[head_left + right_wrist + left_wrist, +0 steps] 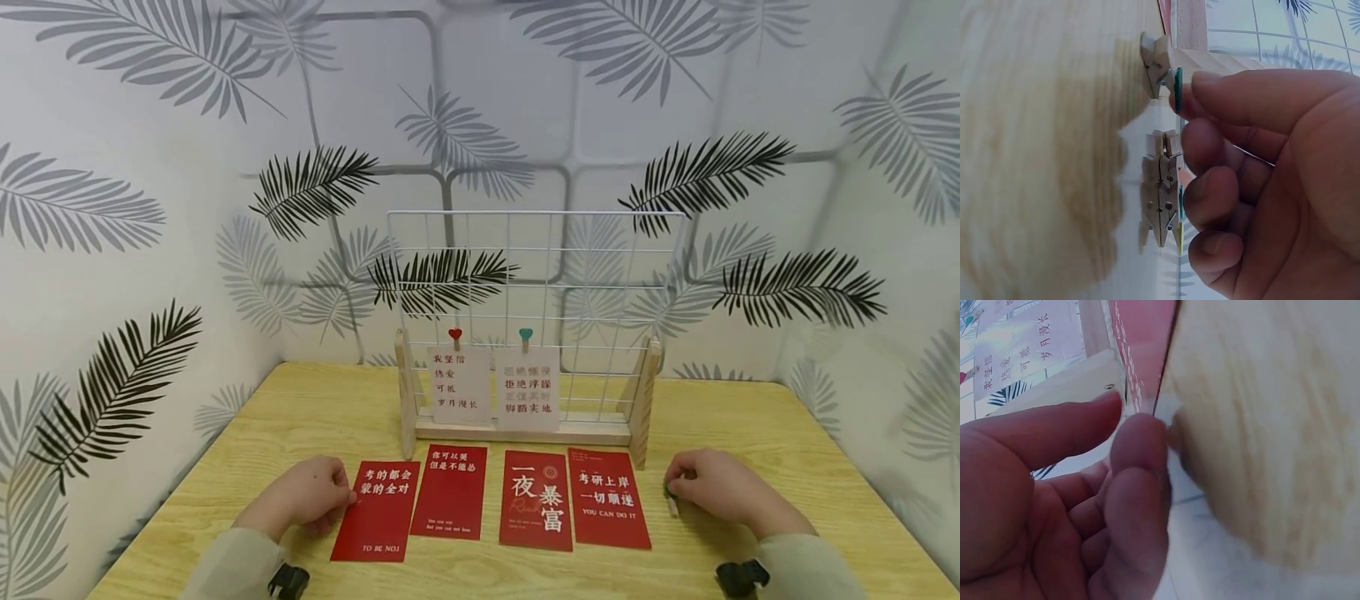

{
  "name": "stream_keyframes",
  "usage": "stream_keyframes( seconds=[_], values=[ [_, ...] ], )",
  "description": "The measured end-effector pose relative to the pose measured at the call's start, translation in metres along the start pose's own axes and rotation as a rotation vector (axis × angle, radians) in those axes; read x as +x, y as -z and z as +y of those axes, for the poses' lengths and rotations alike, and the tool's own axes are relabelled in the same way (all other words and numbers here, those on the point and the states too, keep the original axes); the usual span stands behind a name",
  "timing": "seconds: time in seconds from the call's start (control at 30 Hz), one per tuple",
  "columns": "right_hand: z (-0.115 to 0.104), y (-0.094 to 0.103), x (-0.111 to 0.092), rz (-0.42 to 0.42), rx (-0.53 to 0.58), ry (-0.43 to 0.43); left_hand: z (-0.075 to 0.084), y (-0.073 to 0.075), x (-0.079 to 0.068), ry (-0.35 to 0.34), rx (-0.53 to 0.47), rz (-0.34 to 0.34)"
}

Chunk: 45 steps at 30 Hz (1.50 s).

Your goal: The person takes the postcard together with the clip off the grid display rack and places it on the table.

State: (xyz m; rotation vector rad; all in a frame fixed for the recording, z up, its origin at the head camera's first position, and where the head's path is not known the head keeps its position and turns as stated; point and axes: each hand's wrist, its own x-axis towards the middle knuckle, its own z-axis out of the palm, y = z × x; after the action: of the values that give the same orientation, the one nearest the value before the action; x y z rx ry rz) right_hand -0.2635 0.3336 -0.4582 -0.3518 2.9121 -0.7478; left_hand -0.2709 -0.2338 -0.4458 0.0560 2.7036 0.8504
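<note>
My left hand (324,493) is beside the leftmost red card (378,512), fingertips right at its left edge. In the left wrist view, a gap shows between the thumb and the index finger at the card (1146,344). Between thumb and index finger, my right hand (716,483) pinches a wooden clothespin (1157,62) by its green decoration. Several more clothespins (1161,187) stand in a row by its other fingers, and the hand hides them in the head view. Three other red cards, one in the middle (536,500), lie alongside the first.
Behind the cards stands a white wire grid rack (536,212) on wooden feet. Two white cards hang on it, the left one (461,392) under a red heart clip (455,334), the right one (527,392) under a teal heart clip (526,335). Patterned walls enclose the wooden table (322,408).
</note>
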Motion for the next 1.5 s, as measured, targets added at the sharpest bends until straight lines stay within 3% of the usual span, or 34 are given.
stream_keyframes(
  seconds=[0.17,0.37,0.73,1.03,1.4,1.5],
  values=[
    [-0.004,0.002,0.000,0.029,0.003,-0.006,0.005,-0.001,0.003,-0.050,0.015,0.091],
    [-0.009,0.004,0.000,0.046,0.020,-0.006,0.017,0.000,0.004,-0.067,-0.061,0.115],
    [-0.015,0.005,0.002,0.085,0.002,-0.039,0.029,-0.007,0.008,-0.128,-0.106,0.178],
    [-0.028,0.012,0.001,0.112,0.012,-0.034,0.041,-0.009,0.011,-0.168,-0.136,0.206],
    [-0.039,0.012,0.005,0.134,0.037,-0.057,0.051,-0.015,0.016,-0.164,-0.157,0.214],
    [-0.043,0.012,0.007,0.147,0.033,-0.030,0.054,-0.017,0.018,-0.175,-0.163,0.213]
  ],
)
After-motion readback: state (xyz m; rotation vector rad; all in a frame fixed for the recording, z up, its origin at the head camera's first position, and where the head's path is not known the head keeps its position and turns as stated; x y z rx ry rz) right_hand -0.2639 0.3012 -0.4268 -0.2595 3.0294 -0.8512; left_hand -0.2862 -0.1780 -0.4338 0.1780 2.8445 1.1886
